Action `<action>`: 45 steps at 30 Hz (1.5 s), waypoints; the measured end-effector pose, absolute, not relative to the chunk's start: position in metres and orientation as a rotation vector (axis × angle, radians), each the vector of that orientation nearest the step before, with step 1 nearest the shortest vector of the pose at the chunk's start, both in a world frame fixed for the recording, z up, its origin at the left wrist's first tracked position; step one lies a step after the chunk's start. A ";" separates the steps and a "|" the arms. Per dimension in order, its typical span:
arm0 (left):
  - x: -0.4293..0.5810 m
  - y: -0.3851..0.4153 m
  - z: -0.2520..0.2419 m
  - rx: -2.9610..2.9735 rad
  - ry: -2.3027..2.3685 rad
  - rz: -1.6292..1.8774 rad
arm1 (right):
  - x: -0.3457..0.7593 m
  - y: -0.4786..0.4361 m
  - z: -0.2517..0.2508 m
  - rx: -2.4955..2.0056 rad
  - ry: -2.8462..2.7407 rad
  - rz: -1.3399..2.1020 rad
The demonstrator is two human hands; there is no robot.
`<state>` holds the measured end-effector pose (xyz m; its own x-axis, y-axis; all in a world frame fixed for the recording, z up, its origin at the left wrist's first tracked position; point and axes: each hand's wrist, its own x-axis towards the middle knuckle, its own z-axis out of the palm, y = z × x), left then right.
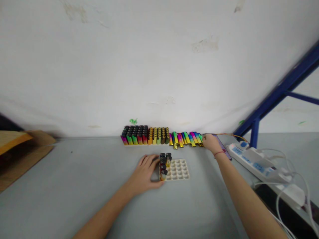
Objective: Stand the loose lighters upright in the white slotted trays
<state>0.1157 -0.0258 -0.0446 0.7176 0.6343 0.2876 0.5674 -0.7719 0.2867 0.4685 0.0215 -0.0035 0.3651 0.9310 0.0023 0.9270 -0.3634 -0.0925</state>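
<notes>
My left hand (pixel 144 174) rests on the grey table with its fingers against the left side of a white grid tray (pixel 179 170). Several lighters (pixel 164 162) stand upright in the tray's left cells. My right hand (pixel 210 143) reaches to the far edge of the table, at the right end of a loose pile of rainbow-coloured lighters (pixel 186 138) lying along the wall. Its fingers are curled at the pile; what they hold is hidden.
Packed blocks of upright lighters (pixel 144 134) stand against the white wall left of the loose pile. A white power strip (pixel 251 159) with cables lies at the right, beside a blue metal frame (pixel 274 99). A cardboard box (pixel 20 152) sits at the left edge.
</notes>
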 end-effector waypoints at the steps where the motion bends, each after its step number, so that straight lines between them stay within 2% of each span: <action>1: 0.116 -0.026 -0.045 2.742 0.969 0.560 | 0.469 0.022 -0.003 -2.524 -1.730 0.079; 10: 0.115 -0.025 -0.046 2.748 0.960 0.584 | 0.474 0.019 -0.007 -2.481 -1.628 0.036; 26: 0.114 -0.024 -0.050 2.756 0.966 0.605 | 0.474 0.027 -0.002 -2.563 -1.801 0.064; 30: 0.115 -0.024 -0.049 2.759 0.966 0.593 | 0.476 0.022 0.003 -2.503 -1.676 0.092; 33: 0.115 -0.024 -0.049 2.760 0.962 0.593 | 0.471 0.007 0.008 -2.143 -1.470 0.315; 39: 0.115 -0.024 -0.049 2.790 0.977 0.585 | 0.429 -0.024 0.000 -1.264 -0.788 1.120; 42: 0.114 -0.024 -0.049 2.789 0.970 0.578 | 0.407 -0.031 -0.010 -1.256 -0.610 1.277; 45: 0.114 -0.024 -0.048 2.787 0.979 0.574 | 0.394 -0.035 -0.020 -1.360 -0.522 1.202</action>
